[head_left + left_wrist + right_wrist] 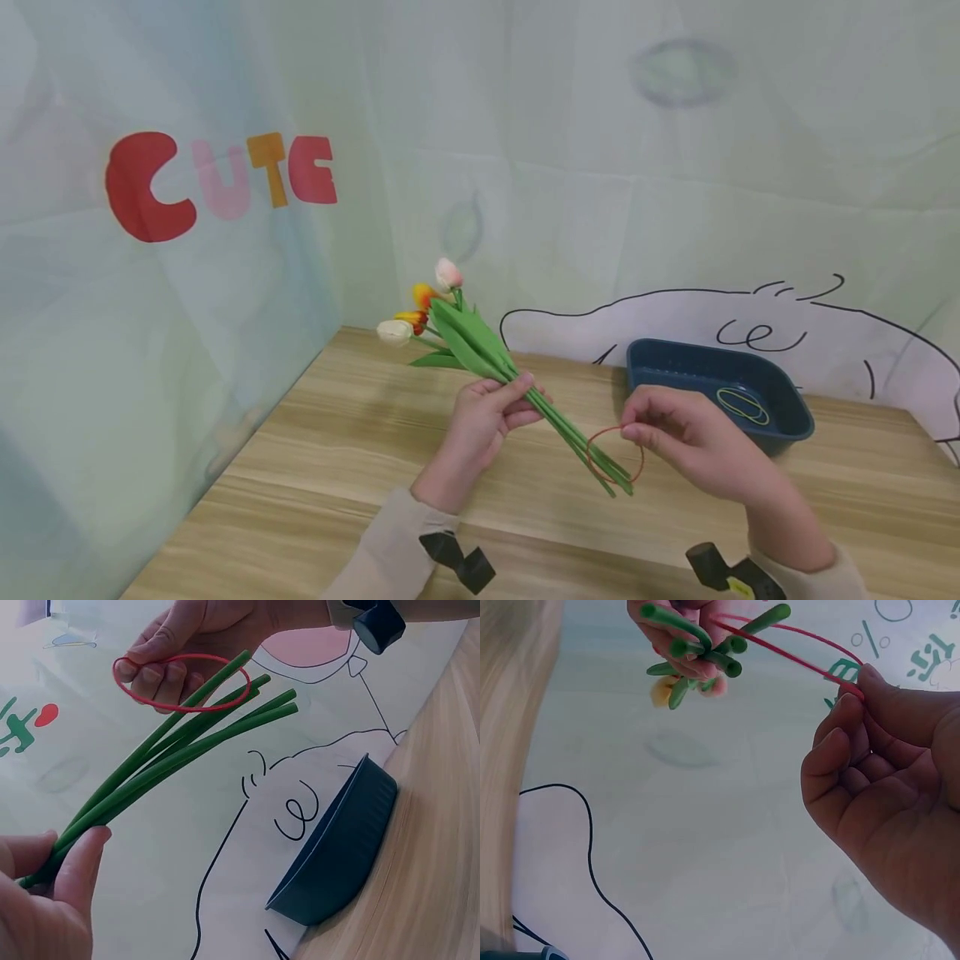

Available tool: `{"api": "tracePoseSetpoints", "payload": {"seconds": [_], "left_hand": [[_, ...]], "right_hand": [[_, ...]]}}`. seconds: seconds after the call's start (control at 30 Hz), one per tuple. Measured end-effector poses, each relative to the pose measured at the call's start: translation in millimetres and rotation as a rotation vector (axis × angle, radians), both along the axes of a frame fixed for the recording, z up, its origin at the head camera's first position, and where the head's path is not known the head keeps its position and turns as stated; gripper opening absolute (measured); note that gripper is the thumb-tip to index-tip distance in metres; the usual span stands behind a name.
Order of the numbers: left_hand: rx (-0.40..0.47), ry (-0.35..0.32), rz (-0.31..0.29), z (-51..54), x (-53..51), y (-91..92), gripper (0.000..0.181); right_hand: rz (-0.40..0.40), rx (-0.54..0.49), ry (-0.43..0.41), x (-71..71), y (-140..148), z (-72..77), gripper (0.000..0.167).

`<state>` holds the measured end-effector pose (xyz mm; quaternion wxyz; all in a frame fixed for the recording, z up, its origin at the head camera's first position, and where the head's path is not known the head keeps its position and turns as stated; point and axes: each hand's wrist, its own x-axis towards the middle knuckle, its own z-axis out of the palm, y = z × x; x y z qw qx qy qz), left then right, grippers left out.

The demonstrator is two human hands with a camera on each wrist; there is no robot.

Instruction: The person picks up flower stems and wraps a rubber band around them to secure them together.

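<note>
My left hand [487, 417] grips a bunch of artificial tulips [558, 412] around the green stems, just below the leaves. The white, pink and orange-yellow blooms point up to the left, and the cut ends slant down to the right. Between thumb and forefinger, my right hand [697, 442] pinches a red rubber band [802, 661], stretched into a loop at the stem ends. In the left wrist view the loop overlaps the stem tips [240, 660]; which stems pass through it I cannot tell.
Behind my right hand a dark blue plastic basin [787, 392] stands on the wooden table [315, 475]. Inside lie yellow-green rubber bands [742, 406]. A printed cloth backdrop [562, 225] rises behind the table and along its left side.
</note>
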<state>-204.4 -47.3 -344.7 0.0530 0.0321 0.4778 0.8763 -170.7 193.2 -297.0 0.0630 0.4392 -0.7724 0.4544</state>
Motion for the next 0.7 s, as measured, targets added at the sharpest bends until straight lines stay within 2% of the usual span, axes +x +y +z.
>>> {"api": "tracePoseSetpoints", "payload": {"seconds": [0.2, 0.43, 0.6, 0.7], "left_hand": [[-0.033, 0.022, -0.057, 1.4, 4.0, 1.4, 0.014], [-0.07, 0.04, -0.121, 0.5, 7.2, 4.6, 0.017], [-0.08, 0.045, -0.159, -0.2, 10.2, 8.0, 0.013], [-0.084, 0.042, -0.185, 0.1, 12.5, 10.1, 0.011]], "right_hand": [[-0.028, 0.026, -0.026, -2.1, -3.3, 1.6, 0.011], [-0.04, 0.042, -0.05, -6.9, -7.0, -0.6, 0.015], [-0.052, 0.055, -0.093, -10.3, -10.1, -3.2, 0.001], [-0.06, 0.062, -0.112, -11.3, -12.7, -4.4, 0.008]]}}
